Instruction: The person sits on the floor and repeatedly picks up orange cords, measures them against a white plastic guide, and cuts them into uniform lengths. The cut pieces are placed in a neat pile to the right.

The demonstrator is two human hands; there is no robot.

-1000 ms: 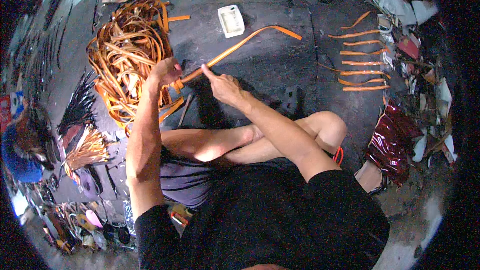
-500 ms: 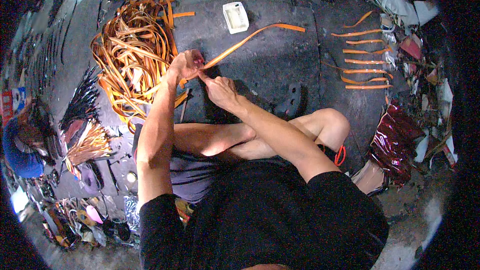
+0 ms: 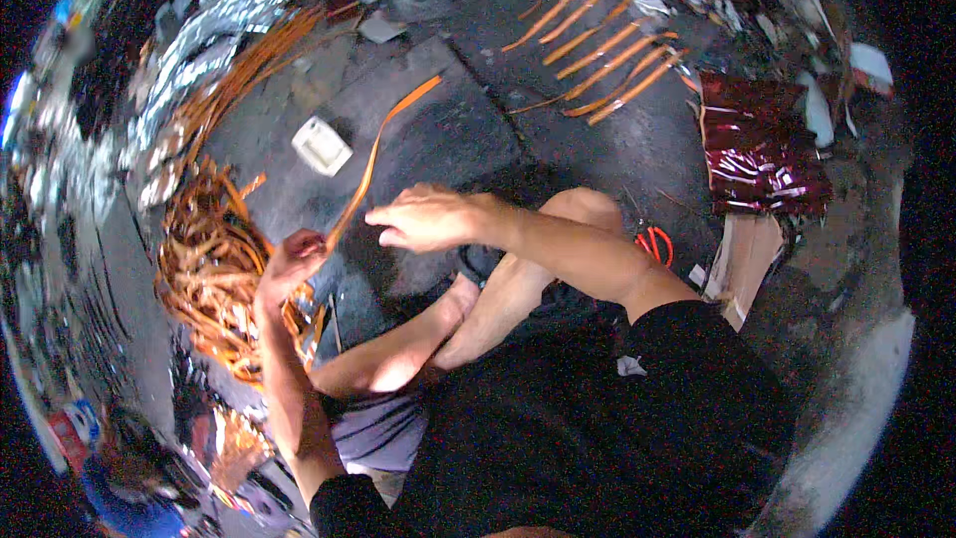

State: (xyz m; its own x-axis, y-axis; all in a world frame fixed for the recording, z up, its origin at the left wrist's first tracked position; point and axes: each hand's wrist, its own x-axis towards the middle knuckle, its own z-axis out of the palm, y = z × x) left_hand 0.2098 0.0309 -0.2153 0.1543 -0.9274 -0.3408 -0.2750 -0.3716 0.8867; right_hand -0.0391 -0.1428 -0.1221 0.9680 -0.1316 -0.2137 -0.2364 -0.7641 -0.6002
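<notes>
A long orange strip [image 3: 413, 97] runs up and away from my left hand [image 3: 292, 267], which is closed around its near end. Its far end curves to the right above the dark floor mat. My right hand [image 3: 433, 217] hovers to the right of the strip, apart from it, with the index finger and thumb stretched out and nothing visible in the grasp. Beside my left hand lies a tangled pile of orange and tan strips [image 3: 204, 284]. A small white plastic tray [image 3: 322, 146] rests on the mat beyond my hands.
Several orange strips [image 3: 612, 50] lie in a row at the far right. Nearer are a shiny dark red sheet [image 3: 762, 154] and orange-red loops [image 3: 654, 244] by my knee. A person in blue [image 3: 124, 503] sits at lower left. Scraps line the edges.
The view has turned, so the surroundings appear rotated. My right hand has come away from the strip and my left hand, its fingers now extended. My left hand still holds the strip.
</notes>
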